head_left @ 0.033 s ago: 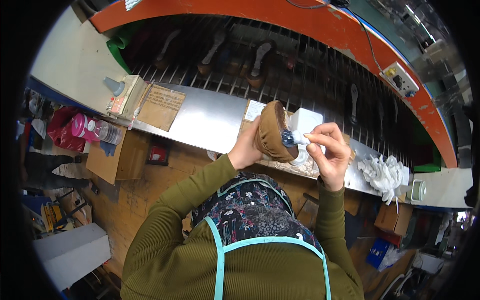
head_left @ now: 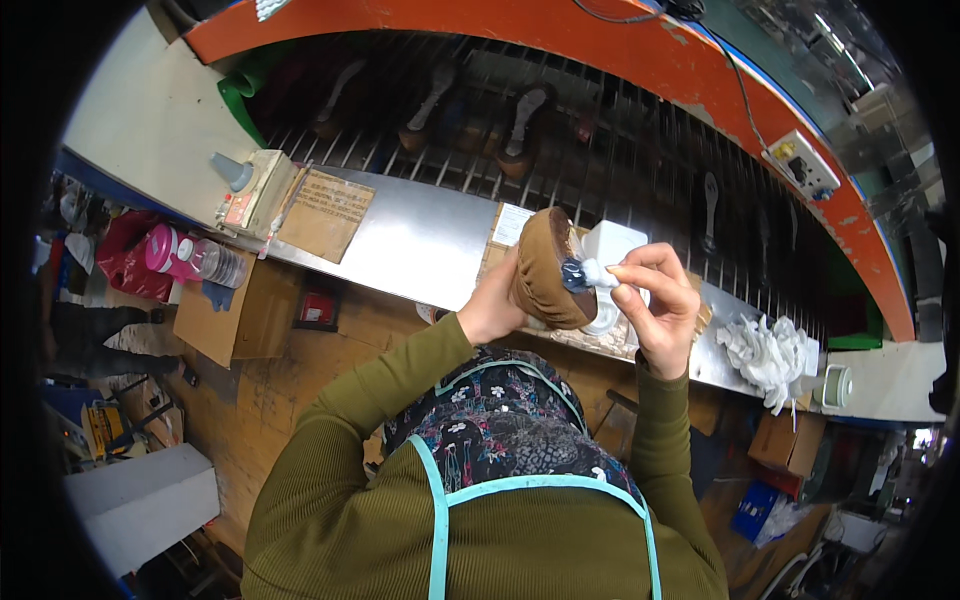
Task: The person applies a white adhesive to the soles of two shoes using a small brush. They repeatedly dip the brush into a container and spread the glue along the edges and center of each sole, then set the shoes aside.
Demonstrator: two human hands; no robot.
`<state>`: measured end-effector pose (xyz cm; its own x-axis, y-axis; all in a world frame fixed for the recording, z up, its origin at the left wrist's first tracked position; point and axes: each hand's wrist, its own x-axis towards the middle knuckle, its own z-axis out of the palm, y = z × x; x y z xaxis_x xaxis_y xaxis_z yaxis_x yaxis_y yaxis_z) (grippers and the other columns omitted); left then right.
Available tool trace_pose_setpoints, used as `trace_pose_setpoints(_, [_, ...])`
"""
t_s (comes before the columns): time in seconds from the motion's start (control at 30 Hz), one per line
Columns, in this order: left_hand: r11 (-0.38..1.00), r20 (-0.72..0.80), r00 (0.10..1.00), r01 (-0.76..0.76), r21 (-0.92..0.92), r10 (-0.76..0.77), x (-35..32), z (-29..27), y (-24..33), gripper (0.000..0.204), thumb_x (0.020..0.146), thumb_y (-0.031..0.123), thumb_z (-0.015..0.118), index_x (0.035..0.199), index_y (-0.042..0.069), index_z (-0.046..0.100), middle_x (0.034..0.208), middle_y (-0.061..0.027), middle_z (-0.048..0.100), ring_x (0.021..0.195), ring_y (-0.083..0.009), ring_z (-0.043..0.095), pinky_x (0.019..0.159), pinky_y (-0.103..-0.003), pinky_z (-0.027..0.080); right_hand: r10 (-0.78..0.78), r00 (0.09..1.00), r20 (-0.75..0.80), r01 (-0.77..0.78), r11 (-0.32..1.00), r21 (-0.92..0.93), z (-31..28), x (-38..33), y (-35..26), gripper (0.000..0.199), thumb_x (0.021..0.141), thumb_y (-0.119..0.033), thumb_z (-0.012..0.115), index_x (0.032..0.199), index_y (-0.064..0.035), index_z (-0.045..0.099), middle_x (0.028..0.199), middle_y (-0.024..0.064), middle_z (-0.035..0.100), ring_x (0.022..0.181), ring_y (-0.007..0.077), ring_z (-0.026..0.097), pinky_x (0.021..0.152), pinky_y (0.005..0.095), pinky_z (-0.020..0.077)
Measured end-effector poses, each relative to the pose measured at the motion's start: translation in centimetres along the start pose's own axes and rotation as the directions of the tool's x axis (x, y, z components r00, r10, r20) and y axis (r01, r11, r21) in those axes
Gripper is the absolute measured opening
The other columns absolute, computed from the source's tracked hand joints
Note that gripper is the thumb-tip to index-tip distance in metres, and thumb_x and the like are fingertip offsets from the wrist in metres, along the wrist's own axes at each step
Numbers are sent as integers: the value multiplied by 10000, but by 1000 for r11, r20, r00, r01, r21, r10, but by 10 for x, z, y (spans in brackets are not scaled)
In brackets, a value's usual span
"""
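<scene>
A brown shoe upper point(head_left: 538, 275) with a gathered lower edge is held up over the metal ledge, its underside turned toward the right. My left hand point(head_left: 493, 303) is closed around its left side, the fingers partly hidden behind it. Between the thumb and fingertips of my right hand point(head_left: 662, 305) is a small brush point(head_left: 592, 274) with a pale handle and a dark blue head. That head touches the underside of the shoe upper. Just behind both hands stands a white plastic container point(head_left: 616, 240), partly covered by the shoe upper and my right hand.
Beyond the metal ledge point(head_left: 415, 235) runs a rod conveyor carrying several shoe parts point(head_left: 522, 125) under an orange frame point(head_left: 440, 15). Crumpled white cloth point(head_left: 765, 350) lies at right. A beige box device point(head_left: 258, 190) and flat cardboard point(head_left: 322, 215) sit at left, near a pink-lidded jar point(head_left: 215, 262).
</scene>
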<state>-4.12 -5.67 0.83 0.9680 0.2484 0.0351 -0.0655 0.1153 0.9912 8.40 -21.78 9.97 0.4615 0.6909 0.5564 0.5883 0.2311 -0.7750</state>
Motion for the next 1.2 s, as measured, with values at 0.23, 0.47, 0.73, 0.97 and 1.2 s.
trace_pose_setpoints(0.23, [923, 246, 941, 294, -250, -233, -9, 0, 10, 928, 644, -37, 841, 1399, -18, 301, 1359, -120, 475, 1257, -223, 473, 1079, -354, 387, -30, 993, 111, 11, 986, 167, 12, 40, 28, 173, 792, -57, 742, 962, -26, 734, 903, 39, 570, 722, 88, 538, 614, 219, 438])
trace_pose_setpoints(0.47, [805, 318, 872, 473, -358, -372, -15, -7, 15, 979, 636, -45, 836, 1426, -3, 259, 1373, -134, 466, 1264, -247, 469, 1078, -376, 386, 146, 967, 208, -197, 948, 249, -16, 16, 69, 162, 764, 2, 714, 926, 9, 732, 899, 75, 612, 836, 159, 570, 726, 276, 449])
trace_pose_setpoints(0.73, [528, 295, 942, 171, -832, 161, -21, -68, -26, 907, 695, 420, 813, 1422, 111, 368, 1393, -83, 479, 1269, -262, 469, 1096, -428, 360, 599, 716, -359, -696, 650, -305, -46, -169, 113, 149, 842, -133, 709, 902, 4, 709, 789, 49, 652, 700, 128, 611, 629, 257, 460])
trace_pose_setpoints(0.97, [470, -159, 986, -159, -868, 40, -6, -76, -7, 920, 838, 721, 458, 1469, 75, 282, 1308, -247, 497, 1028, -371, 622, 972, -614, 442, 309, 838, -449, -540, 352, -765, -9, -193, 148, 66, 817, -202, 692, 854, -160, 727, 789, 12, 604, 709, 202, 584, 748, 397, 304])
trace_pose_setpoints(1.2, [351, 227, 972, 189, -917, 69, 4, -68, 10, 935, 829, 744, 452, 1452, 60, 321, 1343, -301, 428, 972, -399, 615, 1107, -565, 295, 303, 896, -324, -419, 336, -844, -17, -185, 161, 91, 821, -215, 665, 812, -147, 724, 729, 41, 602, 673, 236, 590, 801, 408, 316])
